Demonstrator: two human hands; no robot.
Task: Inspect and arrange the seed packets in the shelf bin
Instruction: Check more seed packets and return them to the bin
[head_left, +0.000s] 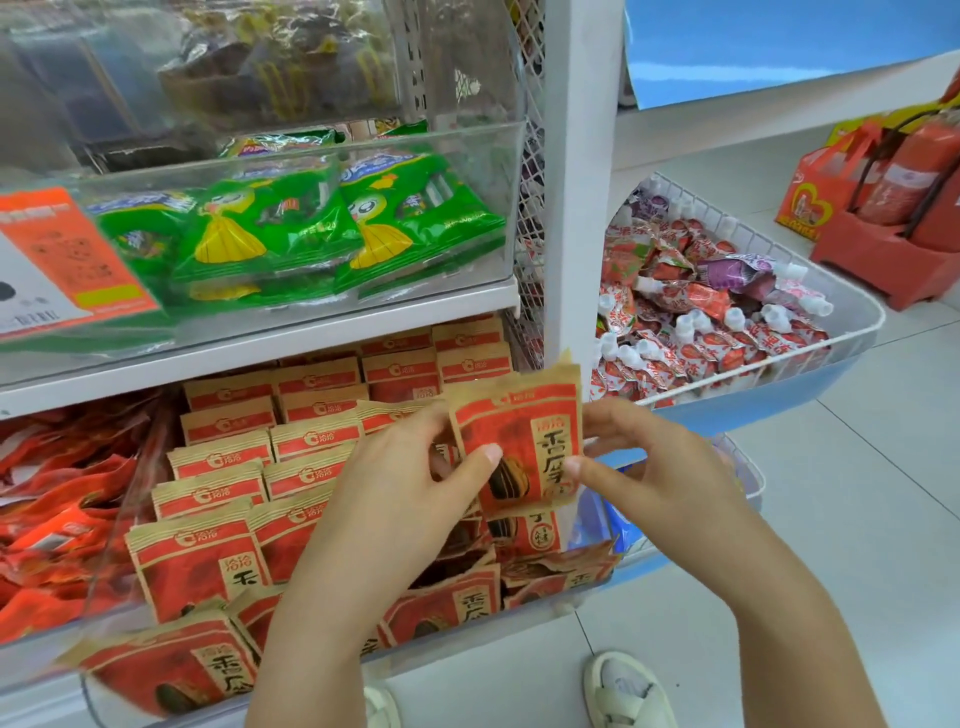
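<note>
— While both hands hold it, where is the packet (519, 447)?

— Right of centre, upright, above the bin (550, 605). Left hand (410, 483) pinches its left edge, right hand (649, 467) its right edge.

— And the free place?

— Just below; farther, the rows (291, 441) stand full at left.

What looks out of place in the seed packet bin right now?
The front packets lie tilted and overlapping, unlike the upright rows behind. One packet is out of the bin, pinched between left hand and right hand.
</note>
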